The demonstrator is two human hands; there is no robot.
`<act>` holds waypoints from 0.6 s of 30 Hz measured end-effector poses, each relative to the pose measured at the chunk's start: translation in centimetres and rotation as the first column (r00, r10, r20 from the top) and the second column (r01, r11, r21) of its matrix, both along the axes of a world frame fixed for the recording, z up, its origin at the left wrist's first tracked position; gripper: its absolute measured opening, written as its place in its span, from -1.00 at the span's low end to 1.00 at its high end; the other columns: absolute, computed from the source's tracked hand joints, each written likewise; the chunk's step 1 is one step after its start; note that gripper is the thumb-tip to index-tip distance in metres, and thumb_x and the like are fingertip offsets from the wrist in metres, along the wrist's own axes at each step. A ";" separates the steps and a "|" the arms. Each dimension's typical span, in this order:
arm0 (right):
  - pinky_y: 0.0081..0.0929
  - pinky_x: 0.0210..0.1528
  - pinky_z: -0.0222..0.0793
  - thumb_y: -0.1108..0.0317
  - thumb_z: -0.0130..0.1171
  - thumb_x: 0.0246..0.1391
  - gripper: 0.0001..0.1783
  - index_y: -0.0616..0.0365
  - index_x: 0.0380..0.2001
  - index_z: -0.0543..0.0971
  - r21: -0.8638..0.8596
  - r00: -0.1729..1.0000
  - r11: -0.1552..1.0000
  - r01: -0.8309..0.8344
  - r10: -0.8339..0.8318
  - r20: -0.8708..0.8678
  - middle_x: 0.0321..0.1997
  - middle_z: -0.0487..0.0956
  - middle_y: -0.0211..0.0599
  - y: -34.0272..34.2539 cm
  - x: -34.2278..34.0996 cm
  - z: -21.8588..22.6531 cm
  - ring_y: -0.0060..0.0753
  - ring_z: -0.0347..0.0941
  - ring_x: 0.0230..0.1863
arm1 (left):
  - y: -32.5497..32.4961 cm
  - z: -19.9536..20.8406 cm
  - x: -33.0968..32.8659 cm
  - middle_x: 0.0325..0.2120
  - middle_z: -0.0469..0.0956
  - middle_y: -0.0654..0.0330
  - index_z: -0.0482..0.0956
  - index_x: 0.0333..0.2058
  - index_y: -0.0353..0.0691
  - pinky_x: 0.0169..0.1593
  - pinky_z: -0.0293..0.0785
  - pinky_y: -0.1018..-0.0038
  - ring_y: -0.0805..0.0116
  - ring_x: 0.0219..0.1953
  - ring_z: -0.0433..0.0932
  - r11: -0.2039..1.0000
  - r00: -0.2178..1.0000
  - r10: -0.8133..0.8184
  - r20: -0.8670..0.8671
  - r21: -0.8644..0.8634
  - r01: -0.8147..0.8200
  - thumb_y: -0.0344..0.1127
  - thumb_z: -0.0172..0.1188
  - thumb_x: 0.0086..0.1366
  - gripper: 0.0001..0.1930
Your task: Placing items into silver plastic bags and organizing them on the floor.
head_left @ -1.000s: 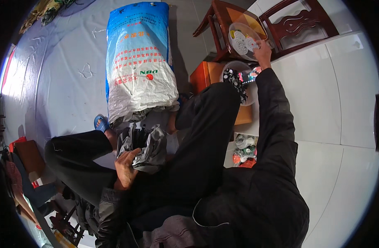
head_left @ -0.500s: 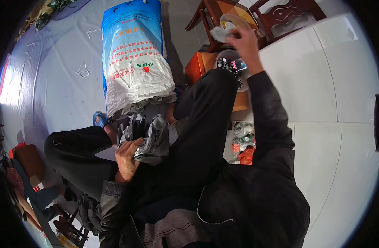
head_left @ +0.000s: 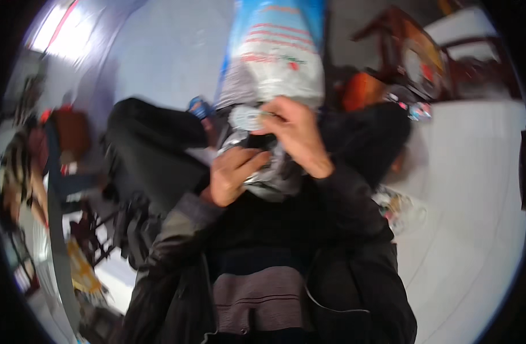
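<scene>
On my lap between the knees rests a crumpled grey plastic bag (head_left: 271,188) with dark contents at its mouth. My left hand (head_left: 231,175) grips the bag's near-left side, fingers lying over the rim. Just above the opening, my right hand (head_left: 297,132) pinches a small pale grey-white flimsy piece (head_left: 245,118) between thumb and fingers. Motion blur hides what exactly this piece is. Part of the bag's mouth is covered by both hands.
A large blue-and-white woven sack (head_left: 280,71) lies beyond the bag. To the right are an orange stool (head_left: 363,90), wooden chairs (head_left: 383,34) and a heap of plastic packaging (head_left: 397,206) on the floor. A brown box (head_left: 71,135) stands at left.
My right hand has come from the containers at the far right to above the bag, carrying the pale piece. My left hand stays at the bag. The view has shifted.
</scene>
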State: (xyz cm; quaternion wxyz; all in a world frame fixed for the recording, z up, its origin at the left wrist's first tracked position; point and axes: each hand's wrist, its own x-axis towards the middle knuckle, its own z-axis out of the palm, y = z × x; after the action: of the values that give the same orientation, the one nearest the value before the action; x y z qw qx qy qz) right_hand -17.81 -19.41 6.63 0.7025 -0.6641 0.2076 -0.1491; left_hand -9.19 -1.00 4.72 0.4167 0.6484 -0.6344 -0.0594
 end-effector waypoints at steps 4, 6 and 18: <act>-0.61 -0.25 0.50 0.54 0.19 0.23 -0.90 0.34 -0.20 0.55 0.030 0.996 0.999 -0.030 0.033 -0.082 -0.30 0.63 -0.37 1.6 -0.3 -0.2 -0.63 0.56 -0.29 | 1.2 0.1 0.7 -0.26 0.67 0.05 0.64 -0.06 -0.31 -0.25 0.56 0.31 0.11 -0.27 0.66 0.996 0.997 0.081 0.006 -0.032 -0.081 -0.48 0.32 -0.01 -0.56; -0.64 -0.23 0.48 0.55 0.18 0.24 -0.89 0.35 -0.18 0.55 -0.010 0.989 0.999 -0.051 0.049 -0.140 -0.28 0.64 -0.36 2.4 -0.3 -0.2 -0.66 0.54 -0.26 | 1.6 -0.4 0.7 -0.28 0.67 0.07 0.64 -0.09 -0.31 -0.25 0.56 0.32 0.11 -0.27 0.67 0.986 0.992 0.121 -0.039 -0.114 -0.125 -0.49 0.36 -0.03 -0.57; -0.72 -0.12 0.40 0.64 0.15 0.26 -0.84 0.34 -0.11 0.54 -0.179 0.985 0.983 -0.031 0.000 -0.174 -0.20 0.65 -0.39 4.7 -2.3 0.2 -0.73 0.51 -0.18 | 1.6 -1.7 0.4 -0.40 0.60 0.10 0.56 -0.18 -0.28 -0.34 0.50 0.32 0.10 -0.41 0.60 0.936 0.948 0.210 -0.239 -0.232 -0.266 -0.46 0.40 0.00 -0.64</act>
State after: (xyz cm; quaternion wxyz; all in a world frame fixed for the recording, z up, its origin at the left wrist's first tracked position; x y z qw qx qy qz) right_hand -20.15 -14.70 6.81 0.6197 -0.7372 0.2484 -0.1034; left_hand -8.75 0.56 3.01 0.5673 0.6503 -0.5052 0.0074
